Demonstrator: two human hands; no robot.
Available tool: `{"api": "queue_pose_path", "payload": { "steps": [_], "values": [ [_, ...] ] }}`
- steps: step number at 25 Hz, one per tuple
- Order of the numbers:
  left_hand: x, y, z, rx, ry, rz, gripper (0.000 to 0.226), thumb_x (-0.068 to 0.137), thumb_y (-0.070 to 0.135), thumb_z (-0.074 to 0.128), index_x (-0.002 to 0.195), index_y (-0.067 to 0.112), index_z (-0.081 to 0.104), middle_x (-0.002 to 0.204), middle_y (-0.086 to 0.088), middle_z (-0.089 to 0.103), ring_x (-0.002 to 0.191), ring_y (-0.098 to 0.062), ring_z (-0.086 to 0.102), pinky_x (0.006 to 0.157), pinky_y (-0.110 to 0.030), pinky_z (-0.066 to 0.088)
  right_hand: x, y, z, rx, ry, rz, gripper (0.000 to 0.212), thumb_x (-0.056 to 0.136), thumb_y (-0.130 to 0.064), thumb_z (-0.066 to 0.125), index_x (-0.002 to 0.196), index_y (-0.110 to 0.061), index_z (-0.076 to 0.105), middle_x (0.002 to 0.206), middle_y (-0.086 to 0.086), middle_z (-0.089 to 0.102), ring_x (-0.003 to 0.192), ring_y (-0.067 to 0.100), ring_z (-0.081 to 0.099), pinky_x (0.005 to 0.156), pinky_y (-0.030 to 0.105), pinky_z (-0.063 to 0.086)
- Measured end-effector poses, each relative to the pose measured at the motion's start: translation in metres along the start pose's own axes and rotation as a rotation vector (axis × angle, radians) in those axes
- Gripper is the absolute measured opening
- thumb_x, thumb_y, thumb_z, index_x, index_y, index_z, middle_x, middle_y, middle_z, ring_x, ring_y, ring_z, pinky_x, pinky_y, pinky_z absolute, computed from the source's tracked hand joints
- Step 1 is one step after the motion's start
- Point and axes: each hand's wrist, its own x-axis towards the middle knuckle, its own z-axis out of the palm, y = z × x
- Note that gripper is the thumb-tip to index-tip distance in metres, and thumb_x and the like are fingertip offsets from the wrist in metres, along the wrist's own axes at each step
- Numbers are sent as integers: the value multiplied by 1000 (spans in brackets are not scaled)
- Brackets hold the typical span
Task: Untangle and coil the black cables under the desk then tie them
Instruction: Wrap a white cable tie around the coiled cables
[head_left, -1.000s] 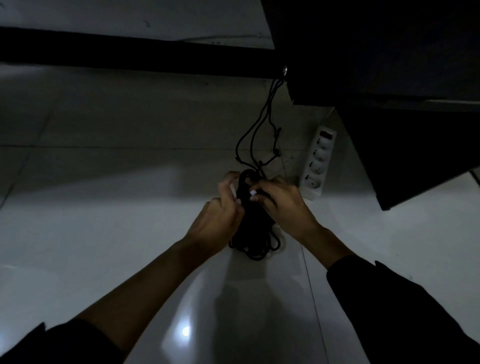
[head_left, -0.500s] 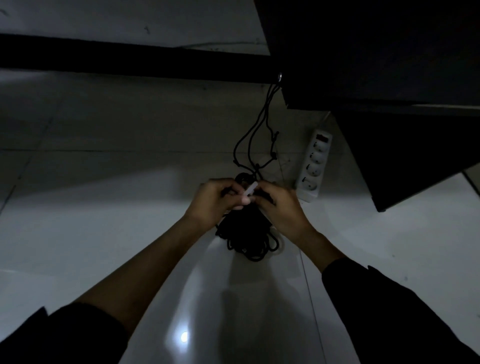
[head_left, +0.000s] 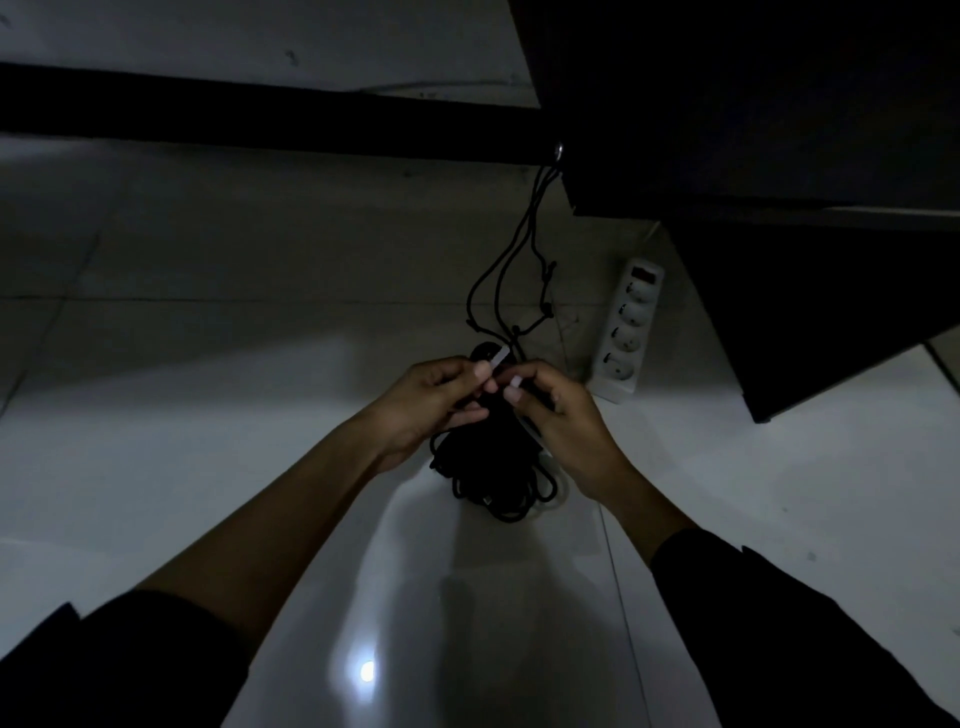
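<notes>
Both hands meet over a bundle of coiled black cables (head_left: 493, 467) that sits on the pale tiled floor (head_left: 208, 467), its lower loops spilling out below the wrists. The left hand (head_left: 426, 402) has its fingers curled, thumb and forefinger pinching a short pale strip, probably a cable tie (head_left: 497, 359), whose free end sticks up and to the right. The right hand (head_left: 558, 410) also has curled fingers; its thumb and forefinger pinch the same strip from the other side, close to the left thumb. Where the strip passes around the bundle is hidden behind the fingers and lost in the dark.

From the top of the bundle 2 or 3 thin black strands (head_left: 511, 270) rise to a small metal ring (head_left: 559, 150) at the edge of the dark counter (head_left: 753, 104), with small knots or clips along 1 strand. The counter's underside is almost black and shows no detail. A white power strip (head_left: 628, 332) with 4 sockets lies on the floor just right of the hands, apart from the bundle. Both sleeves are dark and cut off by the lower frame edge. A small bright reflection (head_left: 366, 670) shines on the tiles between the forearms.
</notes>
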Motion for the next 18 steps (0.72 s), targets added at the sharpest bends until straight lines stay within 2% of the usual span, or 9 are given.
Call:
{"api": "queue_pose_path", "payload": {
  "steps": [3,8,13,18],
  "values": [
    [2,6,2,-37,15,-84,13,92,25,60,86,21,71,96,-3,59,88,-11,59,76,-17,54,-3,0,1,93,33,16,13,95,-1,53,104,-1,63,98,1,68,95,7,64,85,20,50],
    [6,16,7,65,34,-154,13,86,22,58,77,19,67,84,0,53,78,-10,54,71,-19,55,-5,1,0,259,54,58,21,96,-3,51,112,-6,65,105,5,72,102,16,67,85,23,53],
    [7,18,10,103,60,-168,11,85,20,58,84,18,69,94,-2,59,83,-12,55,69,-20,56,-8,2,-2,284,24,76,24,97,-5,50,115,-8,65,113,12,70,109,25,65,94,35,52],
    [7,17,9,99,55,-167,11,85,17,59,89,15,69,95,-2,59,84,-11,56,70,-19,55,-7,-3,-5,217,-8,89,27,95,-1,52,119,-4,63,113,10,70,107,17,66,91,26,52]
  ]
}}
